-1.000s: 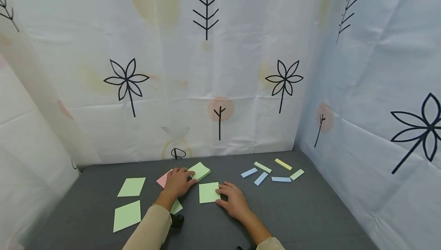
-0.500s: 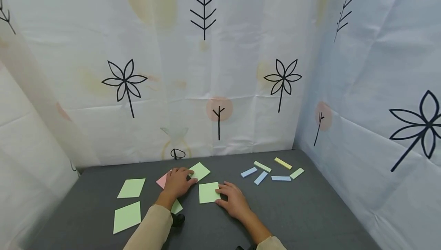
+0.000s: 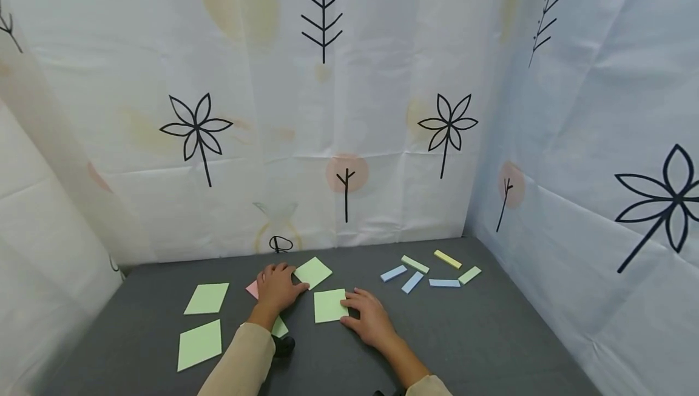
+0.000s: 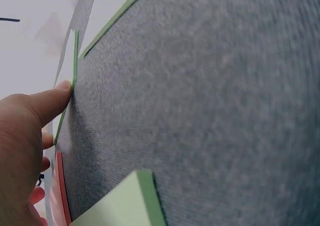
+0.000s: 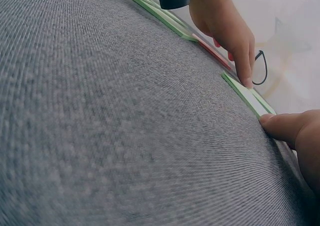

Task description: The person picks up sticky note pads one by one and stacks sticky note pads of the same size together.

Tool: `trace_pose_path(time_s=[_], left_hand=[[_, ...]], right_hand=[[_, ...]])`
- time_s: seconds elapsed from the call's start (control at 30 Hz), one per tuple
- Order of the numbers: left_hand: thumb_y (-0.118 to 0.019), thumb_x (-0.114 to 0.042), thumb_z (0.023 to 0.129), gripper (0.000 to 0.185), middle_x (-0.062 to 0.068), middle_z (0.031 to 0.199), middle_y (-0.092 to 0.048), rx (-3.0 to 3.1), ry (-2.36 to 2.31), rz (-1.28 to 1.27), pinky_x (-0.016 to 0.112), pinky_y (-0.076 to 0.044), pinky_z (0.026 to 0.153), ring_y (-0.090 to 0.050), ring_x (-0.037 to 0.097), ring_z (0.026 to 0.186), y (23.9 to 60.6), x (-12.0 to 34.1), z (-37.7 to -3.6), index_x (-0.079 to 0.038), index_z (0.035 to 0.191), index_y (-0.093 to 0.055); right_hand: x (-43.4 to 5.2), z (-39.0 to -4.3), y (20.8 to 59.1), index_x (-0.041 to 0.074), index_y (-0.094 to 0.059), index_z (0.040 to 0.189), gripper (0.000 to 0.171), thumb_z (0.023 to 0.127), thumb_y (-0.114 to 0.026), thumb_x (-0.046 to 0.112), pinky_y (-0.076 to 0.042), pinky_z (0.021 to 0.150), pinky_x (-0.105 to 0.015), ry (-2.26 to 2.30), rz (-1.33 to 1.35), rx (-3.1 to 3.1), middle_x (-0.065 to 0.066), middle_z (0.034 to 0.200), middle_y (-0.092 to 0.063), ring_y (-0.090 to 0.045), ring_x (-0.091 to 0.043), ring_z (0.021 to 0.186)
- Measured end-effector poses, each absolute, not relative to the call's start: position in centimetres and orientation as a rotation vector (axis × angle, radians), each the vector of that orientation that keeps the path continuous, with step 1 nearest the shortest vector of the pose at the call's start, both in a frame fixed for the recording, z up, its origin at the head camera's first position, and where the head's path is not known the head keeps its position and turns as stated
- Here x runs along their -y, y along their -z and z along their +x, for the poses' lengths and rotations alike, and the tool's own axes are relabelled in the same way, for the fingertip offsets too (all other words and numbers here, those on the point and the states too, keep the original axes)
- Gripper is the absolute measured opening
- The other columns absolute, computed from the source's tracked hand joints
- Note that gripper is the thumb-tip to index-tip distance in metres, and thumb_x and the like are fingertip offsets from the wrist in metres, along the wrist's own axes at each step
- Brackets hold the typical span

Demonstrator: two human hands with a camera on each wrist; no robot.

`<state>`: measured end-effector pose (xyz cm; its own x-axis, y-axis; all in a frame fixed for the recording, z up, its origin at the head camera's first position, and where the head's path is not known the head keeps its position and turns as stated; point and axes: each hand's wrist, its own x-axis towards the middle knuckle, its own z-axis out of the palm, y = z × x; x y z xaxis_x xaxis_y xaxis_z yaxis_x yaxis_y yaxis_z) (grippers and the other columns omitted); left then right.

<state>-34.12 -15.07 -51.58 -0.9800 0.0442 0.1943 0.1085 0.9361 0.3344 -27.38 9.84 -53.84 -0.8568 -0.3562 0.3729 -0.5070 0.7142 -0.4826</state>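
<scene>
The grey felt work surface (image 3: 464, 335) was enclosed on three sides by a printed fabric backdrop (image 3: 349, 111). On the surface lay square sticky notes and, well apart to the right, a cluster of six narrow paper strips (image 3: 428, 271) in blue, green and yellow.

The notes were judged to be partly laid out. Two green notes (image 3: 203, 320) lay flat and untouched at the left, one behind the other. A further green note (image 3: 280, 327) showed partly from under the left forearm. A pink note (image 3: 252, 289) lay under the far side of the left hand (image 3: 277, 290), with only a corner visible. Two notes at the centre were in hand: the rear green note (image 3: 313, 272), tilted like a diamond, and the front green note (image 3: 329, 305), lying roughly square to the near edge.

The left hand rested palm down with its fingers extended. In the left wrist view its thumb tip (image 4: 62, 86) touched the edge of the rear green note; nothing was gripped. The right hand (image 3: 370, 318) also lay flat, its extended fingertips pressing the right edge of the front green note. The right wrist view showed one fingertip (image 5: 280, 123) against that note's edge.

Judged from this layout, the two centre notes were not yet squared to each other, and the strips had not been touched.
</scene>
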Motion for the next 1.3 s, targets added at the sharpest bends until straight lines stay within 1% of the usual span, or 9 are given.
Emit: trace_pose_path(time_s=[0.3, 0.53, 0.67, 0.77, 0.87, 0.97, 1.1, 1.17, 1.3], left_hand=[[-0.082, -0.039, 0.076, 0.061, 0.016, 0.126, -0.056, 2.816, 0.733, -0.025, 0.061, -0.019, 0.104, -0.035, 0.043, 0.128, 51.5, 14.5, -34.2, -0.004, 0.120, -0.059], [-0.084, -0.025, 0.076, 0.043, 0.014, 0.108, -0.064, 2.713, 0.789, 0.023, 0.058, -0.024, 0.102, -0.043, 0.041, 0.120, 51.5, 14.2, -33.9, -0.006, 0.107, -0.060], [-0.081, -0.016, 0.078, 0.033, 0.013, 0.101, -0.064, 2.626, 0.901, 0.039, 0.055, -0.036, 0.092, -0.051, 0.038, 0.108, 51.7, 14.1, -33.9, -0.006, 0.102, -0.060], [-0.077, -0.010, 0.081, 0.028, 0.011, 0.095, -0.065, 2.544, 1.050, 0.025, 0.050, -0.044, 0.080, -0.058, 0.033, 0.093, 51.8, 14.0, -33.9, -0.006, 0.102, -0.060], [-0.073, -0.006, 0.084, 0.025, 0.010, 0.094, -0.065, 2.463, 1.200, 0.014, 0.047, -0.047, 0.076, -0.062, 0.028, 0.086, 51.9, 13.8, -34.0, -0.006, 0.104, -0.060], [-0.071, -0.003, 0.085, 0.023, 0.011, 0.096, -0.065, 2.363, 1.338, 0.030, 0.043, -0.051, 0.075, -0.064, 0.028, 0.088, 51.8, 13.5, -34.0, -0.005, 0.106, -0.062], [-0.070, 0.003, 0.084, 0.024, 0.015, 0.097, -0.064, 2.232, 1.546, 0.069, 0.037, -0.055, 0.064, -0.065, 0.027, 0.087, 51.6, 13.4, -33.7, -0.001, 0.108, -0.064], [-0.069, 0.004, 0.084, 0.026, 0.017, 0.097, -0.064, 2.183, 1.656, 0.094, 0.033, -0.056, 0.058, -0.065, 0.026, 0.081, 51.5, 13.4, -33.6, 0.001, 0.110, -0.064], [-0.069, 0.004, 0.085, 0.030, 0.018, 0.096, -0.063, 2.129, 1.849, 0.133, 0.031, -0.056, 0.056, -0.063, 0.020, 0.068, 51.5, 13.8, -33.2, 0.003, 0.114, -0.063]], right_hand=[[-9.8, -27.4, 53.8, 0.009, -0.072, 0.116, 0.036, 0.082, -0.077, 0.022, -0.037, 0.101, -0.052, -0.856, 0.695, 2.665, -0.006, 0.126, -0.064, -0.050, -0.031, 0.126], [-9.7, -27.3, 53.7, 0.010, -0.072, 0.115, 0.036, 0.082, -0.078, 0.023, -0.038, 0.101, -0.051, -0.847, 0.693, 2.671, -0.006, 0.126, -0.064, -0.050, -0.031, 0.126], [-9.7, -27.3, 53.7, 0.010, -0.072, 0.116, 0.036, 0.082, -0.077, 0.023, -0.037, 0.101, -0.052, -0.858, 0.692, 2.676, -0.006, 0.126, -0.064, -0.049, -0.031, 0.126], [-9.6, -27.3, 53.6, 0.010, -0.072, 0.116, 0.036, 0.082, -0.077, 0.022, -0.037, 0.101, -0.052, -0.867, 0.692, 2.672, -0.006, 0.126, -0.064, -0.049, -0.031, 0.127], [-9.6, -27.3, 53.7, 0.009, -0.072, 0.115, 0.036, 0.082, -0.078, 0.022, -0.037, 0.101, -0.052, -0.867, 0.695, 2.666, -0.006, 0.126, -0.064, -0.049, -0.031, 0.126], [-9.6, -27.4, 53.7, 0.009, -0.072, 0.115, 0.036, 0.082, -0.078, 0.021, -0.038, 0.101, -0.052, -0.865, 0.695, 2.663, -0.006, 0.125, -0.064, -0.050, -0.031, 0.126], [-9.6, -27.3, 53.8, 0.009, -0.072, 0.115, 0.036, 0.082, -0.078, 0.021, -0.038, 0.101, -0.051, -0.861, 0.698, 2.657, -0.006, 0.125, -0.065, -0.050, -0.031, 0.126], [-9.6, -27.3, 53.8, 0.008, -0.072, 0.114, 0.036, 0.081, -0.078, 0.021, -0.038, 0.101, -0.051, -0.864, 0.698, 2.653, -0.007, 0.124, -0.065, -0.050, -0.031, 0.125], [-9.7, -27.4, 53.9, 0.008, -0.072, 0.114, 0.036, 0.081, -0.078, 0.021, -0.038, 0.101, -0.051, -0.868, 0.692, 2.648, -0.007, 0.124, -0.065, -0.050, -0.031, 0.125]])
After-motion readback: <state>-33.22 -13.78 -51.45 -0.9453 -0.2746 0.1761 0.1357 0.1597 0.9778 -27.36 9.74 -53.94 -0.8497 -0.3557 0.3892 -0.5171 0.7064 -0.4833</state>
